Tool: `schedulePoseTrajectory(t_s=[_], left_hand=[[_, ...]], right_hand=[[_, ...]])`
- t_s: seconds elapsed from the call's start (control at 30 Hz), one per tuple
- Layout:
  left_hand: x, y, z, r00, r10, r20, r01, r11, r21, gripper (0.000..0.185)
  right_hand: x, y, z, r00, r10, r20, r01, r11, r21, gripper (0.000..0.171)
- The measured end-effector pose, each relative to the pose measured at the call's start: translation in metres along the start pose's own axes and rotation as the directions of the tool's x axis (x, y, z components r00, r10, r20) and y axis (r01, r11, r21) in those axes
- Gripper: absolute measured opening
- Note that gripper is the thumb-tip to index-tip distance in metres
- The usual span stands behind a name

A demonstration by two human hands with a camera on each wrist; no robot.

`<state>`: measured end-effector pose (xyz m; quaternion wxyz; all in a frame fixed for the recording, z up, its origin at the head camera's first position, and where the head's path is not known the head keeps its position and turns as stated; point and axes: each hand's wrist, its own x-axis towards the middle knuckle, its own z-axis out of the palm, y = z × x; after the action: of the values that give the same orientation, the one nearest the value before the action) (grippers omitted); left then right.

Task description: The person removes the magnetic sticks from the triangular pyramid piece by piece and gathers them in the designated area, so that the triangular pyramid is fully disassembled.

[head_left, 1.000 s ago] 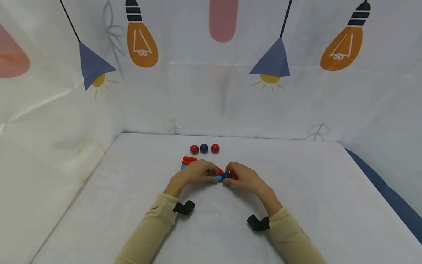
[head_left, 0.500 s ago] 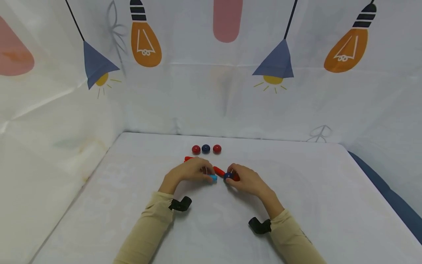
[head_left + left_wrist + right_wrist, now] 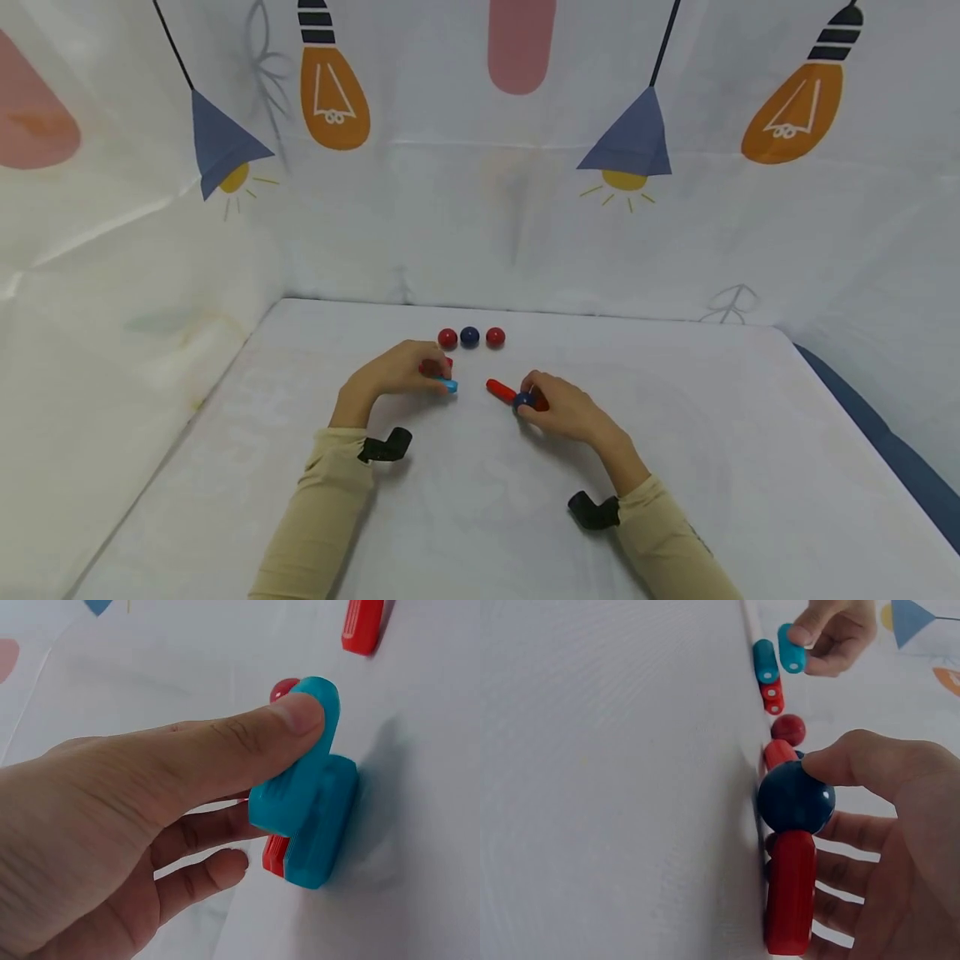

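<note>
Left hand (image 3: 112,817) pinches a blue rod (image 3: 296,769) at 10 o'clock; right hand (image 3: 566,408) grips a half-built ball-and-rod joint (image 3: 795,799), three balls (image 3: 470,337) unused.

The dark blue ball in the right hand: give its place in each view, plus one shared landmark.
Head: the dark blue ball sits just right of centre on the table, pinched by the right hand.
Left wrist: not in it.
Right wrist: the ball fills the centre right, under the thumb, between two red sticks.
Shared landmark: the light blue stick that the left hand holds; it shows in all three views.
</note>
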<state>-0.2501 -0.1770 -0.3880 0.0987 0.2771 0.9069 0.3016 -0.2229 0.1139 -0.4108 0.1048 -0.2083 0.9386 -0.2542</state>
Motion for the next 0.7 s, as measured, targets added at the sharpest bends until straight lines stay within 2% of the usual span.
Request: schedulePoseTrajectory(t_s=[0.27, 0.4, 0.7], left_hand=[[-0.005, -0.007, -0.005, 0.999, -0.032, 0.031, 0.032, 0.999, 0.003, 0.015], [-0.004, -0.008, -0.005, 0.998, -0.053, 0.024, 0.053, 0.999, -0.002, 0.015], [-0.004, -0.011, -0.002, 0.998, -0.055, 0.029, 0.055, 0.998, 0.006, 0.015]], right_hand=[[0.002, 0.002, -0.001, 1.0, -0.011, 0.007, 0.011, 1.0, 0.007, 0.031], [0.002, 0.002, -0.003, 1.0, -0.014, 0.005, 0.014, 1.0, 0.013, 0.031], [0.002, 0.005, -0.002, 0.999, -0.02, 0.026, 0.019, 0.999, 0.03, 0.03]])
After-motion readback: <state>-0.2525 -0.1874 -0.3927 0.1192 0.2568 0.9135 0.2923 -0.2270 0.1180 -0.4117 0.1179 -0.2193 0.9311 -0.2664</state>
